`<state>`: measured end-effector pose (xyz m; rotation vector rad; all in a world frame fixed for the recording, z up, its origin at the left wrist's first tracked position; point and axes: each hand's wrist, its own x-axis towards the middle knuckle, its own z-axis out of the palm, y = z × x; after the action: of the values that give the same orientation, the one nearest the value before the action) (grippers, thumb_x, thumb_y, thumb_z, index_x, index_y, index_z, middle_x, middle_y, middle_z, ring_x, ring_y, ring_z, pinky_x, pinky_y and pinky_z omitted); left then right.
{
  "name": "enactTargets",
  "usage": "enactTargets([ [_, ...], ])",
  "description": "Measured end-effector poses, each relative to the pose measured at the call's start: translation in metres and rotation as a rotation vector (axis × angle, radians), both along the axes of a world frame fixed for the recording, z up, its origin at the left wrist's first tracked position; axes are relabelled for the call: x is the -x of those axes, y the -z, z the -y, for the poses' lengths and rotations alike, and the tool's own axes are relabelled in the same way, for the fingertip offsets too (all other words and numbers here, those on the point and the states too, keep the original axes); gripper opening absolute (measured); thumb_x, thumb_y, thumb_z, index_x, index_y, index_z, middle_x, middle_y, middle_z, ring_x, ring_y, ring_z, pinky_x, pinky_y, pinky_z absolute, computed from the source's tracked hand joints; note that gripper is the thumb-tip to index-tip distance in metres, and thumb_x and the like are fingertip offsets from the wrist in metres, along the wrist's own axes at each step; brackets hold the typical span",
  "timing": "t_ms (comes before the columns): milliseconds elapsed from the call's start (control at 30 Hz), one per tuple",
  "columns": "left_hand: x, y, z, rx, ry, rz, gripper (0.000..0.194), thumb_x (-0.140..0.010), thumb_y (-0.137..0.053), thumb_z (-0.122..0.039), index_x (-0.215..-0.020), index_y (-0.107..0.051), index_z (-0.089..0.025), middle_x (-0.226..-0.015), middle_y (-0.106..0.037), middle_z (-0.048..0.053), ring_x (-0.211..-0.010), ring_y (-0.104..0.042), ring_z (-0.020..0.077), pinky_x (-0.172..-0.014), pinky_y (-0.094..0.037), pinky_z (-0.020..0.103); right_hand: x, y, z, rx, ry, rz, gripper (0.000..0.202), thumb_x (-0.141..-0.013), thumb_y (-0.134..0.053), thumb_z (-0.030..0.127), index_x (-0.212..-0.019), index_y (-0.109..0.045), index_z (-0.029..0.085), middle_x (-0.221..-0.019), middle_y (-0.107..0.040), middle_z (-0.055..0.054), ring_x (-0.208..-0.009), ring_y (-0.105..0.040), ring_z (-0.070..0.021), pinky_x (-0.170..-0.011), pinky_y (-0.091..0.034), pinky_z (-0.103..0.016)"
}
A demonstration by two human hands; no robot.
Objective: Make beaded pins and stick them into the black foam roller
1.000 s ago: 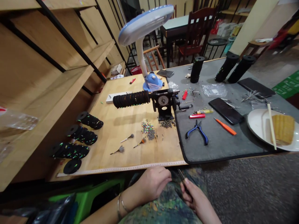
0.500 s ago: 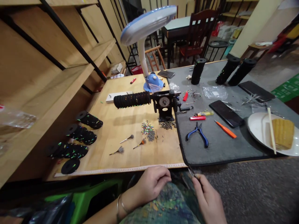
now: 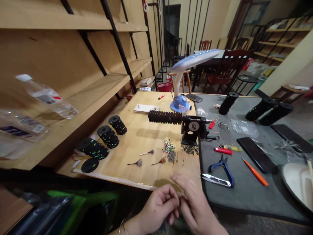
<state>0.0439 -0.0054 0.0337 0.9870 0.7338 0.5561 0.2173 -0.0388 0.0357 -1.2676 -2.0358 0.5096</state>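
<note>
Snips [image 3: 216,180] now out of the right hand [image 3: 195,203], down on the grey mat [image 3: 244,199] by the blue pliers' [image 3: 229,173] handles. Right hand has come across beside the left hand [image 3: 158,209] at the counter's [image 3: 137,143] near edge. Left fingers curled, right blurred; I can't tell what either grips. Tufts [image 3: 139,162] lie just beyond. My read: both hands freed for close fingerwork.

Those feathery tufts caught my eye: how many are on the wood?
3: a white-stemmed tuft farthest back, a gray tuft at front left, an orange-marked tuft at front right. Others may be hidden.
</note>
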Motion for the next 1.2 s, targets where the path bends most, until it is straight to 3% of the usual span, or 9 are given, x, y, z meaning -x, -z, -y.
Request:
enactTargets([
  [167, 0.021, -0.005, -0.007, -0.175, -0.198, 0.001, 0.035, -0.085, -0.060, -0.048, -0.075, -0.050, -0.016, -0.061, -0.058, -0.002, -0.038, -0.046, 0.0036, -0.040, -0.033, 0.015, 0.036, -0.001, -0.014, 0.335, -0.119, -0.300, 0.039, -0.090, -0.034, 0.016, -0.125, -0.052, 0.019, -0.088, -0.072, -0.006, -0.079, -0.067, -0.0174, -0.073, -0.053, -0.026],
  [300, 0.029, 0.012, -0.011, -0.060, -0.428, -0.005, 0.034, -0.085, -0.061, -0.048, -0.078, -0.047, -0.017, -0.062, -0.056, -0.006, -0.036, -0.038, 0.0005, -0.039, -0.022, 0.014, 0.052, 0.021, -0.019, 0.422, -0.100, -0.344, 0.022, -0.096, -0.041, 0.028, -0.101, -0.060, 0.019, -0.079, -0.070, -0.004, -0.069, -0.064, -0.0163, -0.067, -0.049, -0.024],
  [400, 0.030, 0.025, -0.009, 0.054, -0.503, 0.001, 0.037, -0.082, -0.063, -0.050, -0.078, -0.046, -0.017, -0.062, -0.057, -0.006, -0.035, -0.035, 0.0000, -0.038, -0.017, 0.015, 0.061, 0.040, -0.017, 0.433, -0.046, -0.361, 0.026, -0.097, -0.042, 0.032, -0.084, -0.061, 0.020, -0.077, -0.070, -0.004, -0.069, -0.065, -0.0166, -0.067, -0.048, -0.024],
  [533, 0.041, 0.032, -0.010, 0.098, -0.588, -0.051, 0.039, -0.080, -0.064, -0.052, -0.080, -0.047, -0.017, -0.069, -0.063, -0.002, -0.036, -0.040, 0.0013, -0.036, -0.016, 0.015, 0.064, 0.054, -0.014, 0.392, 0.028, -0.244, 0.026, -0.096, -0.043, 0.033, -0.079, -0.059, 0.021, -0.068, -0.067, -0.004, -0.060, -0.063, -0.0167, -0.059, -0.045, -0.023],
  [767, 0.084, 0.040, -0.018, -0.097, -0.832, -0.254, 0.028, -0.086, -0.060, -0.044, -0.082, -0.051, -0.017, -0.077, -0.068, 0.002, -0.047, -0.052, 0.0059, -0.039, -0.029, 0.014, 0.056, 0.055, -0.024, 0.320, -0.042, 0.091, 0.025, -0.095, -0.041, 0.029, -0.080, -0.059, 0.022, -0.067, -0.067, -0.005, -0.060, -0.064, -0.0194, -0.057, -0.042, -0.026],
  [867, 0.097, 0.044, -0.005, -0.353, -0.767, -0.423, 0.016, -0.091, -0.055, -0.031, -0.083, -0.057, -0.017, -0.073, -0.069, 0.002, -0.049, -0.056, 0.0076, -0.046, -0.043, 0.017, 0.055, 0.055, -0.030, 0.294, -0.082, 0.156, 0.024, -0.095, -0.042, 0.028, -0.079, -0.059, 0.022, -0.066, -0.067, -0.004, -0.059, -0.064, -0.0190, -0.056, -0.040, -0.025],
  [967, 0.105, 0.048, 0.011, -0.776, -0.520, -0.537, 0.010, -0.090, -0.053, -0.016, -0.092, -0.063, -0.019, -0.084, -0.074, 0.005, -0.068, -0.068, 0.0136, -0.064, -0.054, 0.023, 0.057, 0.054, -0.035, 0.248, -0.119, 0.200, 0.025, -0.096, -0.041, 0.027, -0.079, -0.059, 0.022, -0.065, -0.066, -0.003, -0.057, -0.063, -0.0175, -0.055, -0.038, -0.025],
  [1067, 0.108, 0.055, 0.020, -1.150, -0.278, -0.538, 0.022, -0.087, -0.056, -0.012, -0.108, -0.061, -0.019, -0.105, -0.073, 0.011, -0.091, -0.071, 0.0197, -0.079, -0.056, 0.028, 0.059, 0.052, -0.041, 0.175, -0.176, 0.262, 0.026, -0.096, -0.039, 0.023, -0.078, -0.058, 0.022, -0.065, -0.064, -0.002, -0.056, -0.061, -0.0158, -0.055, -0.036, -0.024],
  [1200, 0.109, 0.064, 0.020, -1.295, -0.143, -0.674, 0.032, -0.089, -0.056, -0.019, -0.121, -0.056, -0.017, -0.120, -0.068, 0.016, -0.085, -0.072, 0.0202, -0.071, -0.058, 0.029, 0.060, 0.046, -0.050, 0.069, -0.263, 0.345, 0.025, -0.096, -0.039, 0.018, -0.079, -0.056, 0.022, -0.064, -0.062, -0.001, -0.056, -0.058, -0.0145, -0.055, -0.034, -0.024],
])
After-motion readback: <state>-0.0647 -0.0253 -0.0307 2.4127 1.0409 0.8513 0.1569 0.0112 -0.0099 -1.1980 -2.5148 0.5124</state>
